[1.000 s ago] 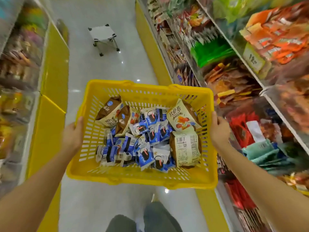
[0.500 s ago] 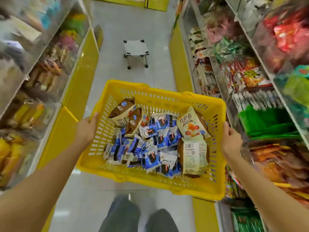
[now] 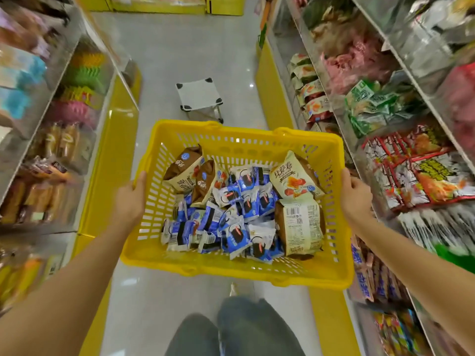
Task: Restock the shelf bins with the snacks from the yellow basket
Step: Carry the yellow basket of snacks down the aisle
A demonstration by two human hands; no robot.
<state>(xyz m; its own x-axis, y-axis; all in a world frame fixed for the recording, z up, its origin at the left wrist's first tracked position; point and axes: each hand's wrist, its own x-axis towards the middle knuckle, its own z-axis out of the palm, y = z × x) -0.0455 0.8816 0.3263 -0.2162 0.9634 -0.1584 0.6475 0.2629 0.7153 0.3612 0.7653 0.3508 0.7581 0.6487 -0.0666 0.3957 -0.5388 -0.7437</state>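
Fingers point(image 3: 361, 185) of the right hand point(image 3: 356, 201) are curled tight on the right rim of the yellow basket point(image 3: 231, 272), and the left hand point(image 3: 128, 204) clamps the left rim with its thumb hooked inside (its other fingers are hidden behind the wall). Held between both hands, the basket hangs in the centre of the frame above the pale aisle floor point(image 3: 180, 52). Small blue-and-white packets point(image 3: 236, 217) lie heaped across its middle. Two brown-and-cream bags point(image 3: 183, 168) lean in its upper-left corner. At its right side a cream bag point(image 3: 293, 179) with red print lies face up, just above a second cream bag point(image 3: 300, 224) turned barcode side up. Along the right edge of the frame, shelf bins point(image 3: 358, 155) hold red-and-silver, green and pink packs; those on the left edge are blurred, perhaps bread or cakes. A white folding stool point(image 3: 199, 97) stands on the floor beyond the basket, upper centre. Grey trousers point(image 3: 257, 327) show at the bottom.
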